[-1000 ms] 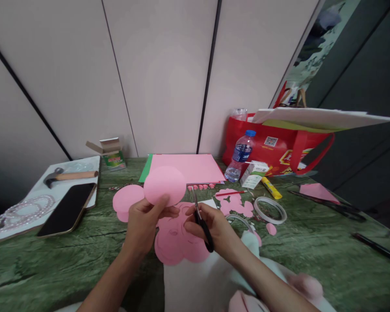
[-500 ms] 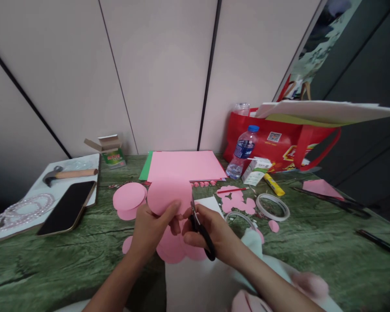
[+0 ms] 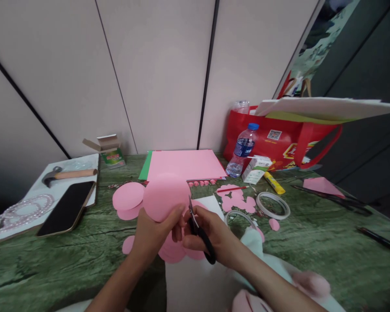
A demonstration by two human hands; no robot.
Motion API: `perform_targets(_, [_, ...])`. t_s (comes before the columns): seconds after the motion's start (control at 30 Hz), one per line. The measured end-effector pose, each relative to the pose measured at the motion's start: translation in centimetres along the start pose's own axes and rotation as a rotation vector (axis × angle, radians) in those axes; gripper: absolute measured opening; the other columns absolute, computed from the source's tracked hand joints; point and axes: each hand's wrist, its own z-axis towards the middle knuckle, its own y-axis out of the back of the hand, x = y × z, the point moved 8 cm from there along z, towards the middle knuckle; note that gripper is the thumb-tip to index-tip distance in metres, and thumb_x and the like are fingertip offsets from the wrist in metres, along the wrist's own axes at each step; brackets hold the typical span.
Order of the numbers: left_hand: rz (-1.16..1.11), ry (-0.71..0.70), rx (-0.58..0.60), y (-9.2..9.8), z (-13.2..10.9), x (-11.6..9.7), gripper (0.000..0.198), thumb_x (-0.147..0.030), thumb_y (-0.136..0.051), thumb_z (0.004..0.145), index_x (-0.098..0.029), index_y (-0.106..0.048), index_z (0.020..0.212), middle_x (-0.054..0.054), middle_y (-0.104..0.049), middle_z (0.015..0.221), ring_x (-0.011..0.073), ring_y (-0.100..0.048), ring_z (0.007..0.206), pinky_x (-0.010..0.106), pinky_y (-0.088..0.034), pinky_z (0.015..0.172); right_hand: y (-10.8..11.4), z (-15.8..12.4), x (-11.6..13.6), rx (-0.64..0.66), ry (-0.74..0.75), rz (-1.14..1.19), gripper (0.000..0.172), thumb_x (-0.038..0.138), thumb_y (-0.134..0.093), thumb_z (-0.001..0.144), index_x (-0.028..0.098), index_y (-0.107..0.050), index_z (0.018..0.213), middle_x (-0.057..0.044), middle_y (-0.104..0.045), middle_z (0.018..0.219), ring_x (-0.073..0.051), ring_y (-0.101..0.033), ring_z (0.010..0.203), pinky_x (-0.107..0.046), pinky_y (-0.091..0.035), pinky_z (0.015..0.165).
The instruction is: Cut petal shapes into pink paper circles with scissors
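A round pink paper disc [image 3: 165, 195] is pinched by its lower right edge in my left hand [image 3: 164, 227], held up above the table. Black-handled scissors [image 3: 203, 238] sit in my right hand [image 3: 211, 234], fingers around the handles. Their blades point up beside the disc's right edge; whether they touch the paper I cannot tell. Beneath both hands lie more pink paper rounds [image 3: 173, 251], partly hidden, on a white sheet [image 3: 195, 286]. Left of the disc, two stacked pink circles [image 3: 128, 196] rest on the green table.
Pink sheets [image 3: 185, 164] lie at the back. On the right are a tape roll [image 3: 273, 206], glue stick [image 3: 274, 183], water bottle [image 3: 242, 151], small carton [image 3: 256, 170] and red bag [image 3: 263, 130]. A hammer [image 3: 71, 174] and phone [image 3: 66, 208] lie left.
My left hand has turned the pink disc slightly and shifted it a little left. The scissors stay in my right hand, nearly in the same place.
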Motion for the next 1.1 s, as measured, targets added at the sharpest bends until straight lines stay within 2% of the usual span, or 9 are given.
perform_targets(0.13, [-0.007,0.018,-0.007,0.0,-0.1,0.4,0.031,-0.029,-0.059,0.063,-0.017,-0.05,0.036,-0.001,-0.049,0.031,0.0107,-0.046,0.031,0.02,-0.04,0.035,-0.4,-0.2,0.6,0.001,0.024,0.041,0.04,0.04,-0.072,0.055,0.019,-0.048,0.079,0.003,-0.048,0.064,-0.008,-0.037,0.053,-0.021,-0.031,0.05])
perform_targets(0.4, [0.039,0.019,-0.065,0.5,-0.5,0.6,0.031,-0.03,-0.06,0.06,-0.017,-0.047,0.035,-0.002,-0.047,0.031,0.0098,-0.044,0.031,0.02,-0.038,0.034,-0.5,-0.5,0.8,-0.027,0.016,0.033,0.04,0.04,-0.072,0.054,0.018,-0.047,0.077,0.006,-0.042,0.055,-0.006,-0.033,0.048,-0.019,-0.025,0.044])
perform_targets(0.57, [0.035,0.001,-0.048,0.4,-0.4,0.5,0.025,-0.03,-0.059,0.06,-0.017,-0.051,0.04,-0.002,-0.048,0.031,0.0107,-0.044,0.03,0.02,-0.038,0.032,-0.4,-0.3,0.7,-0.046,0.011,0.028,0.041,0.041,-0.072,0.053,0.019,-0.046,0.075,0.007,-0.042,0.054,-0.006,-0.033,0.046,-0.019,-0.025,0.043])
perform_targets(0.73, [0.029,0.015,-0.041,0.3,-0.5,0.5,0.029,-0.031,-0.059,0.06,-0.018,-0.048,0.038,-0.003,-0.045,0.03,0.0097,-0.042,0.03,0.02,-0.037,0.033,-0.3,-0.4,0.6,-0.056,0.015,0.039,0.039,0.038,-0.073,0.054,0.018,-0.046,0.076,0.007,-0.043,0.053,-0.006,-0.034,0.046,-0.018,-0.025,0.043])
perform_targets(0.93, [0.008,0.028,0.002,0.0,-0.4,0.9,0.024,-0.032,-0.061,0.058,-0.018,-0.051,0.042,-0.002,-0.047,0.032,0.0109,-0.043,0.031,0.021,-0.038,0.033,-0.2,-0.5,1.5,-0.061,0.099,0.017,0.038,0.03,-0.074,0.055,0.018,-0.047,0.078,0.005,-0.046,0.059,-0.009,-0.041,0.055,-0.021,-0.033,0.053])
perform_targets(1.1, [0.013,0.045,0.012,-0.1,-0.5,1.0,0.025,-0.033,-0.06,0.058,-0.017,-0.05,0.041,-0.002,-0.046,0.031,0.0109,-0.043,0.031,0.021,-0.038,0.033,-0.1,-0.5,1.2,-0.087,0.059,0.018,0.04,0.032,-0.075,0.053,0.018,-0.047,0.079,0.005,-0.046,0.06,-0.009,-0.041,0.055,-0.02,-0.031,0.05])
